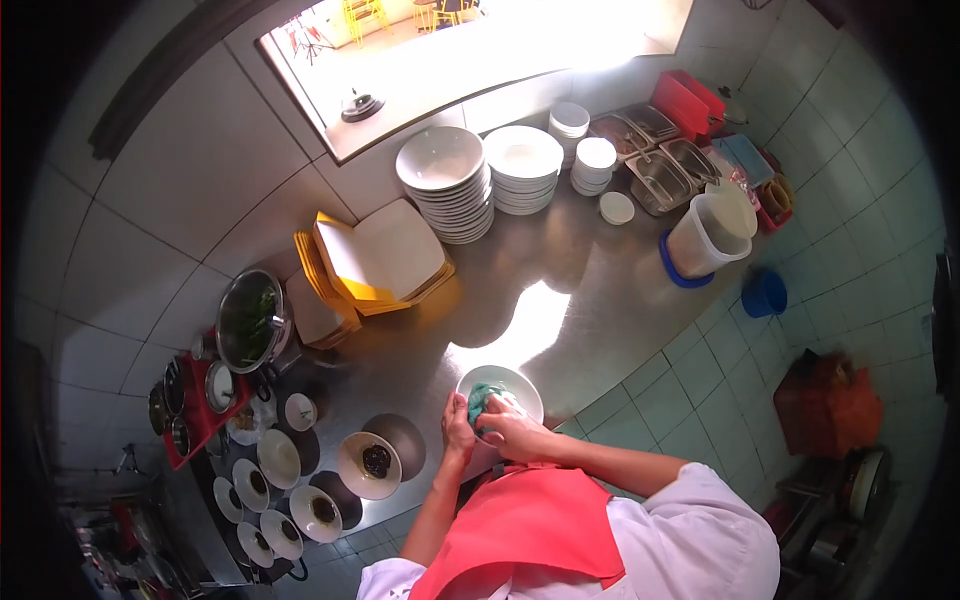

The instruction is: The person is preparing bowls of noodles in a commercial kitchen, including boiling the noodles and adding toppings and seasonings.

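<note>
A white bowl (529,390) is tilted towards me at the front edge of the stainless steel counter. My left hand (456,427) grips its left rim. Inside the bowl, my right hand (510,429) presses a green cloth (484,397) against the inner wall. Part of the cloth is hidden beneath my fingers. To the left of my hands stands a white bowl with dark sauce (369,465). Several smaller bowls, some holding dark sauce, are grouped farther left around another sauce bowl (315,514).
Tall stacks of white bowls (454,202) and plates (525,180) line the back. Yellow-and-white square plates (397,255) lie left of them. A steel pot of greens (251,319) stands at far left. Steel food pans (660,180) and a plastic tub (709,232) occupy the right.
</note>
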The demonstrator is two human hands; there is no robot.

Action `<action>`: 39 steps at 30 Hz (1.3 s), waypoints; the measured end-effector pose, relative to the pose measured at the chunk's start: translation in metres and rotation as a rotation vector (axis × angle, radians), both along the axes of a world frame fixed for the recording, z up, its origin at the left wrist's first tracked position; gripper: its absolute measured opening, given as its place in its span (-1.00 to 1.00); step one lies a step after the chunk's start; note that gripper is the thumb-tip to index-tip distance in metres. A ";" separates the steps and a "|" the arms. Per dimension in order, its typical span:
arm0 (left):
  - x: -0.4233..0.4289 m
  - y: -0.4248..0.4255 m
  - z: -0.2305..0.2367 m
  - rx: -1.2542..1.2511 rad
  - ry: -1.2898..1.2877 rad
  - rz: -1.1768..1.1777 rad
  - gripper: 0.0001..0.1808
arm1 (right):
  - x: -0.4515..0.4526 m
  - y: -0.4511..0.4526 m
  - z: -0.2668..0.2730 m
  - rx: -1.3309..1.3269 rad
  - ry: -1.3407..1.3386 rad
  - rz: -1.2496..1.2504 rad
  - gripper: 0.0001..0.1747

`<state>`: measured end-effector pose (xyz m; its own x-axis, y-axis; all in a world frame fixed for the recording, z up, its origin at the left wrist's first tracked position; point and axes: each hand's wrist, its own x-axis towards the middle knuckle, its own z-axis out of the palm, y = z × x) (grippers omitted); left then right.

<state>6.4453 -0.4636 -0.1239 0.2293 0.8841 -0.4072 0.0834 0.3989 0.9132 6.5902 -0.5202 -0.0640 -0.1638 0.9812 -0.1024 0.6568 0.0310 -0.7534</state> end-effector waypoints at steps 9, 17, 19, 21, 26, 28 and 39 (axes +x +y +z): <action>0.021 0.018 0.027 0.308 0.189 -0.064 -0.44 | 0.024 0.055 -0.029 -0.106 -0.462 -0.163 -0.72; 0.068 0.015 -0.003 0.254 0.064 0.199 -0.51 | 0.064 0.072 -0.045 -0.686 1.274 -0.386 -0.82; 0.111 0.008 0.029 0.345 0.059 0.227 -0.48 | 0.099 0.102 -0.047 -0.183 0.679 -0.342 -0.79; 0.135 0.000 0.039 0.366 -0.041 0.352 -0.44 | 0.112 0.116 -0.009 -0.034 0.420 -0.272 -0.77; 0.191 0.005 -0.003 0.440 0.011 0.636 -0.35 | 0.164 0.200 0.089 0.661 0.596 0.088 -0.89; 0.215 -0.008 -0.014 0.344 0.025 0.682 -0.39 | 0.186 0.230 0.148 0.625 0.661 0.089 -0.85; 0.269 -0.041 -0.077 -0.074 0.048 1.182 -0.15 | 0.523 0.317 0.201 0.729 0.377 -0.515 -0.86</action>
<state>6.7142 -0.5044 -0.2011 -0.7313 0.5105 -0.4523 -0.3390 0.3034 0.8905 7.1129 -0.2035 0.1366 0.4064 0.7434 0.5312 0.4402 0.3501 -0.8268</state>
